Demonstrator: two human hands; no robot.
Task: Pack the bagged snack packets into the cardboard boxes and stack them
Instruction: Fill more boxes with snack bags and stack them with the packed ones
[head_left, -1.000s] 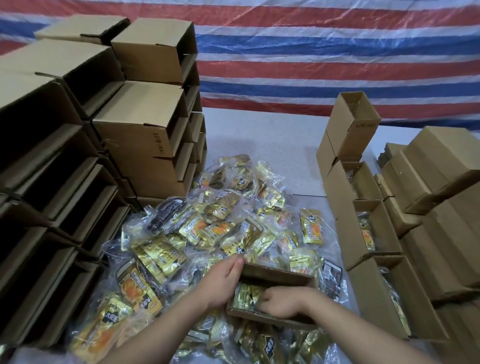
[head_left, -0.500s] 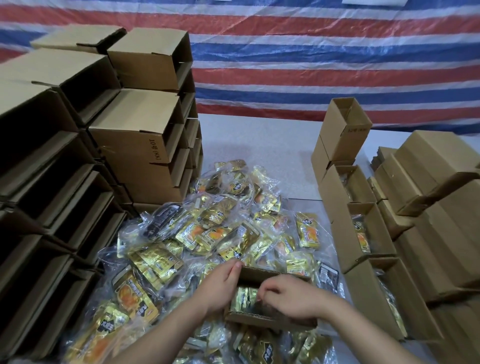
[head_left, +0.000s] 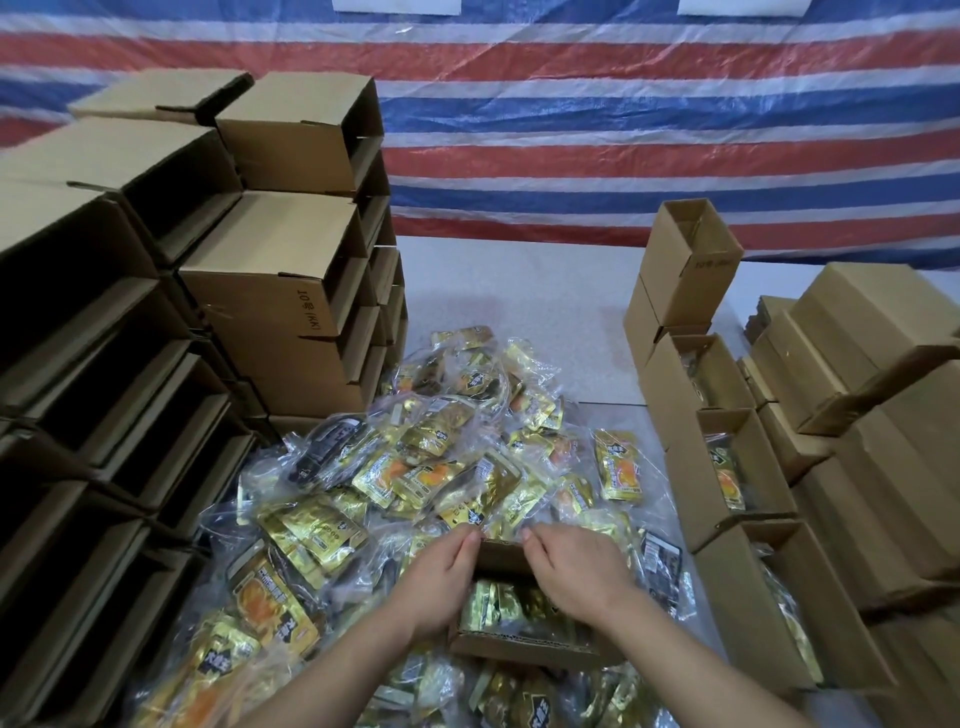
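Both hands at a small open cardboard box (head_left: 524, 642) sitting on the near part of the snack pile, near centre. Left hand (head_left: 439, 582) lies along the box's left side, fingers straight, tips at the far left corner of the rim, touching it. Right hand (head_left: 574, 571) is over the box's right half, fingers extended with a slight bend, tips at the far wall's top edge; nothing visibly pinched, both hands look loose and flat rather than clenched. Inside the box: gold packets (head_left: 501, 605), visible between the two hands. The pile of bagged snack packets (head_left: 415, 467), clear bags with gold and orange packs, spreads over the grey table (head_left: 519, 312) from centre to the near edge. Left side: tall stacks of empty boxes (head_left: 156, 364) lying on their sides, open ends facing right. Right side: a row of open boxes (head_left: 722, 467) running near to far, several with bags inside, one empty box sitting tilted on the far end. Further right: stacked closed boxes (head_left: 883, 415). Far: red, white and blue striped tarp (head_left: 623, 130) as a backdrop.
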